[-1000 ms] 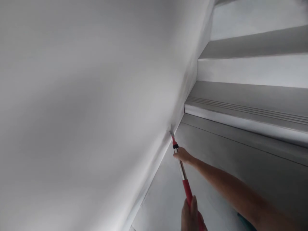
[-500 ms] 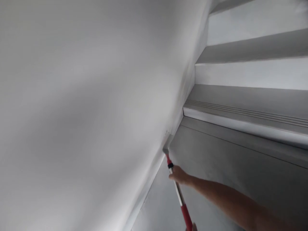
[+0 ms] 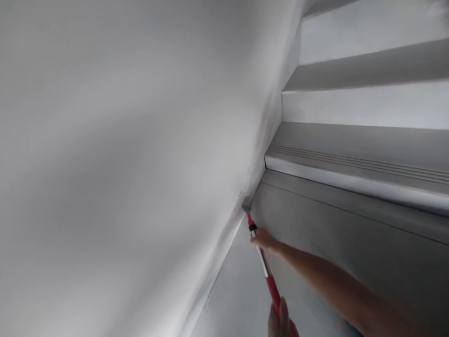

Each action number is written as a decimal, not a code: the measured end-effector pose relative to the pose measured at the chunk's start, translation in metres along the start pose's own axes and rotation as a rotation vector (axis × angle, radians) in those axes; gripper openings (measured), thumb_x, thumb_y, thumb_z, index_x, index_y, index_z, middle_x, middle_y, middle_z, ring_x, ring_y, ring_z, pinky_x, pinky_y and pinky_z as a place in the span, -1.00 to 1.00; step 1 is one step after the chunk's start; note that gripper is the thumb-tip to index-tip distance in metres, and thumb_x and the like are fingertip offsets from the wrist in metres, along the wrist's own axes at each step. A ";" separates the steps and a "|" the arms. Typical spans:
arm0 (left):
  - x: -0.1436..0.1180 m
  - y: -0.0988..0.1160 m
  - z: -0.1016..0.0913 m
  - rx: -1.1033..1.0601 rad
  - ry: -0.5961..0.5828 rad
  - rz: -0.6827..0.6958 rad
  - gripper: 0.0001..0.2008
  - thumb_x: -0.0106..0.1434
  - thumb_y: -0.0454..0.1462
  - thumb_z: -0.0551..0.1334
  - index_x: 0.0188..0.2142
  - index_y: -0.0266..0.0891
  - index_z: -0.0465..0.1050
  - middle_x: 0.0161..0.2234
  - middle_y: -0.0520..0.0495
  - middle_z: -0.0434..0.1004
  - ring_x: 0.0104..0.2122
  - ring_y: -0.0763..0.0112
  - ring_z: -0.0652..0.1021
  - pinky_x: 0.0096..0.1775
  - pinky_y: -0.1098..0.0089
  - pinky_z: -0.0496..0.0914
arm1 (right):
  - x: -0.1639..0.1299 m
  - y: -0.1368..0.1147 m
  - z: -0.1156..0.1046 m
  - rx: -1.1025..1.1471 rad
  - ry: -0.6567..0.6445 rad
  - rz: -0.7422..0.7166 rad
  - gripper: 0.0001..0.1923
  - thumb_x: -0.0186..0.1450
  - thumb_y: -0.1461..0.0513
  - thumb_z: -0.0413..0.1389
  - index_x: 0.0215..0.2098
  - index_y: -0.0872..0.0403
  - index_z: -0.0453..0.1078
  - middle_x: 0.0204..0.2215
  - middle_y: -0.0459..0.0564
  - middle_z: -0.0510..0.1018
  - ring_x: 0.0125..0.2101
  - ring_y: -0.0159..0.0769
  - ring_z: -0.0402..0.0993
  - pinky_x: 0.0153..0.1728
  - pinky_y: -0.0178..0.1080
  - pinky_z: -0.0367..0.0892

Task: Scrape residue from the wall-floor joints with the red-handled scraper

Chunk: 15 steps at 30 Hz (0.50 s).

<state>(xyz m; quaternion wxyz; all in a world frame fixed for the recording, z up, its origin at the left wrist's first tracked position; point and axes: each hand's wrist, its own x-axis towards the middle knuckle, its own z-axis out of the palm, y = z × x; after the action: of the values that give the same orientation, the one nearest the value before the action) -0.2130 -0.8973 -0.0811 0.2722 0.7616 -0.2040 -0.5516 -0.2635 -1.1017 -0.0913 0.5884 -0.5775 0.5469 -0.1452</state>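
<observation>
My right hand (image 3: 264, 238) reaches in from the lower right and is wrapped round the silver upper shaft of a red-handled pole (image 3: 264, 263), just below its black collar. Lower down, at the bottom edge, my left hand (image 3: 278, 320) grips the red handle part; only some of its fingers show. At the pole's top end, beyond a red neck, sits a small flat grey head (image 3: 246, 206). It is against the pale skirting strip (image 3: 229, 229) where the wall meets the grey panel. Its exact kind is too small to tell.
Left of the strip rises a broad white wall (image 3: 122, 164), with small dark marks near the pole's head. White and grey stairs (image 3: 351, 105) climb at the upper right, one tread edge grooved. Below them lies a flat grey surface (image 3: 315, 220) with a thin seam.
The pole and its grey head have moved up and slightly right along the skirting strip. My right hand rose with it, and more of my left hand shows at the bottom.
</observation>
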 end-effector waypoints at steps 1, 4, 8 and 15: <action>0.003 0.003 0.006 -0.005 -0.044 0.011 -0.40 -0.19 0.29 0.09 -0.53 -0.20 0.26 -0.79 0.13 0.19 -0.77 0.47 0.32 -0.69 0.45 0.20 | 0.003 -0.001 -0.006 -0.037 0.022 0.019 -0.92 -0.03 0.32 0.05 -0.60 0.10 0.19 -0.61 -0.10 0.36 -0.53 -0.40 0.33 -0.58 -0.40 0.10; 0.013 0.010 0.025 -0.047 -0.162 0.023 -0.39 -0.10 0.30 -0.03 -0.47 -0.20 0.21 -0.83 0.19 0.13 -0.83 0.50 0.24 -0.75 0.48 0.10 | 0.012 -0.006 -0.020 -0.128 0.124 0.091 -0.90 0.02 0.30 0.07 -0.45 0.14 0.27 -0.50 0.04 0.44 -0.41 -0.25 0.41 -0.50 -0.33 0.15; 0.015 -0.002 0.032 -0.098 -0.153 0.003 -0.38 -0.14 0.32 -0.03 -0.47 -0.19 0.18 -0.81 0.17 0.18 -0.81 0.50 0.28 -0.72 0.47 0.15 | 0.005 -0.014 -0.007 -0.367 0.364 0.192 -0.69 0.18 0.23 -0.02 -0.13 0.21 0.19 -0.39 0.20 0.47 -0.33 -0.12 0.46 -0.37 -0.21 0.22; 0.015 -0.008 0.038 0.041 -0.164 0.018 -0.36 -0.10 0.32 -0.08 -0.45 -0.20 0.17 -0.81 0.10 0.27 -0.79 0.41 0.36 -0.72 0.45 0.23 | -0.001 -0.012 -0.018 -0.505 0.251 0.060 -0.65 0.14 0.24 -0.01 -0.12 0.22 0.17 -0.32 0.22 0.49 -0.29 -0.10 0.46 -0.34 -0.23 0.23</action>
<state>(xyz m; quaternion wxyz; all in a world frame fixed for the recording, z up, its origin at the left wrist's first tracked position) -0.2442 -0.9078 -0.1064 0.2441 0.7175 -0.2435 -0.6052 -0.2729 -1.1140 -0.0758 0.3578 -0.6670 0.6510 -0.0574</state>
